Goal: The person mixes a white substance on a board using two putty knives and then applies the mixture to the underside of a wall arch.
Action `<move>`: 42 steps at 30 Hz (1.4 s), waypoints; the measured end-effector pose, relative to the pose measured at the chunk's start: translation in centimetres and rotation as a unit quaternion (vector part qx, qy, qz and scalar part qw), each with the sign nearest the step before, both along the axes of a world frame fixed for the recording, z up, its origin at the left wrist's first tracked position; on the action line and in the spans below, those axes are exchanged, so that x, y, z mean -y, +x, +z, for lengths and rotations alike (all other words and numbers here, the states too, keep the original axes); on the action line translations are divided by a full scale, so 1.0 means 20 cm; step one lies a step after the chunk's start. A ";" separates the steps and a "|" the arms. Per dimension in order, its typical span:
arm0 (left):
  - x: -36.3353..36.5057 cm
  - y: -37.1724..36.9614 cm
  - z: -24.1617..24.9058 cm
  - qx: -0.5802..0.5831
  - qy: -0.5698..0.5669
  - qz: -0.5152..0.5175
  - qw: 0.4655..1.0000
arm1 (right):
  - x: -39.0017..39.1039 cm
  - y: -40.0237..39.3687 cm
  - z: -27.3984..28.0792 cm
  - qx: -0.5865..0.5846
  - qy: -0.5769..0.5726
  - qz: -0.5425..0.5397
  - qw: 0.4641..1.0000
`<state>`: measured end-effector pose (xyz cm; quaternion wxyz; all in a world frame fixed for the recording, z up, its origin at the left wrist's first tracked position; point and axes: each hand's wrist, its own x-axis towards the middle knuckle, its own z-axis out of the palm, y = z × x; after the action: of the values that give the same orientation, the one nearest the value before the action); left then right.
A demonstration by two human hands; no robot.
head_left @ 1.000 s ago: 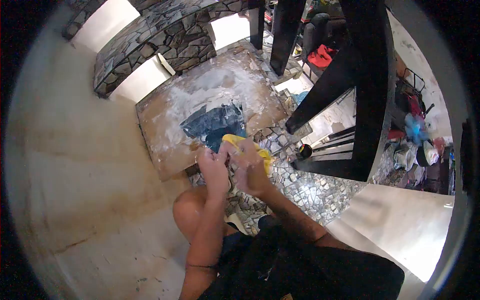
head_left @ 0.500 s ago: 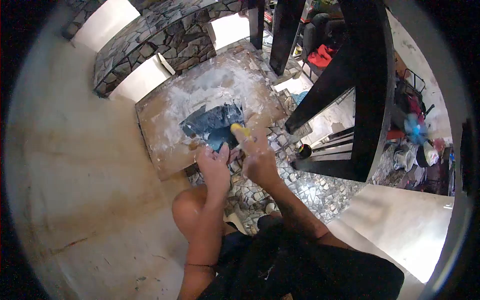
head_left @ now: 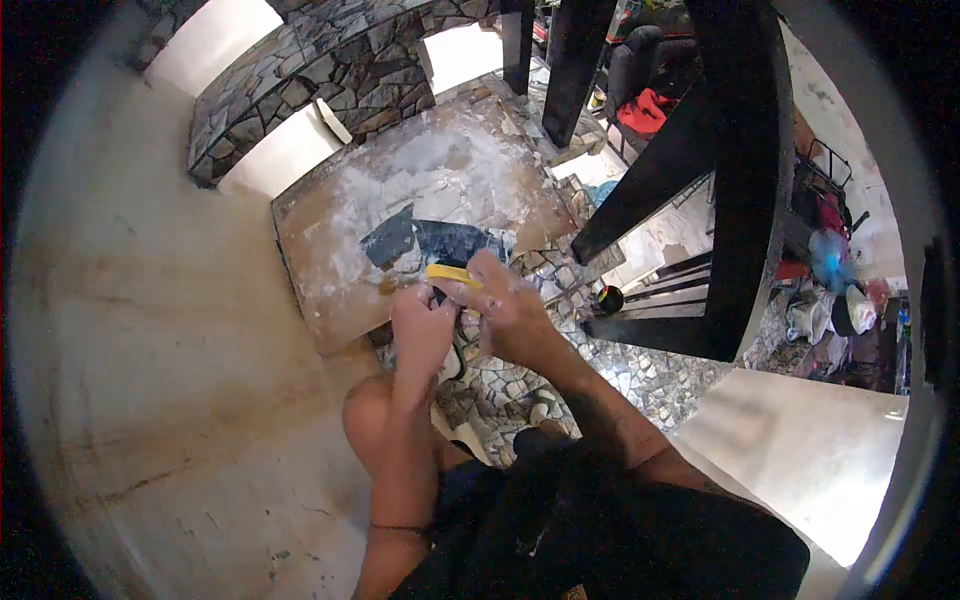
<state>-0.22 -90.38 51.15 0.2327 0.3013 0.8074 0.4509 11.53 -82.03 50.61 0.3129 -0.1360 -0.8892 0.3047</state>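
My right hand point(head_left: 510, 312) is closed around a narrow yellow tool point(head_left: 450, 273), whose exact kind I cannot make out. Just left of it, my left hand point(head_left: 420, 328) is pinched closed on a small dark piece point(head_left: 437, 297), mostly covered by the fingers. Both hands are close together above the near edge of a brown board point(head_left: 320, 235) smeared with white powder or paste. Beyond the hands, flat dark sheet pieces point(head_left: 455, 240) lie on the board, with whitish smears on them.
A stone-patterned wall with white openings point(head_left: 285, 155) borders the board's far side. Black slanted posts point(head_left: 650, 185) stand to the right, beside a stone-patterned floor point(head_left: 620, 375). A plain wall point(head_left: 180, 330) runs along the left. My bent knee point(head_left: 368, 410) is below the board.
The yellow tool has turned nearly level and shifted left toward my left hand. The dark piece near my fingers has come off the board, and the remaining dark area looks smaller.
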 end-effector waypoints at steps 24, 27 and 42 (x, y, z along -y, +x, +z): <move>-0.06 0.19 -0.02 0.107 0.139 0.150 0.973 | 0.08 -0.07 -0.06 0.033 -0.151 -0.240 0.958; -0.05 0.13 -0.17 0.150 0.176 0.174 0.957 | 0.11 -0.07 -0.07 -0.004 -0.100 -0.243 0.965; -0.08 0.17 0.04 0.250 0.225 0.197 0.921 | -0.03 -0.05 -0.14 0.091 -0.170 -0.210 0.959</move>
<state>3.23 -88.73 51.87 0.2590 0.0579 0.6436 0.7179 10.48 -81.46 47.76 0.2599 -0.3979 -0.8004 0.3653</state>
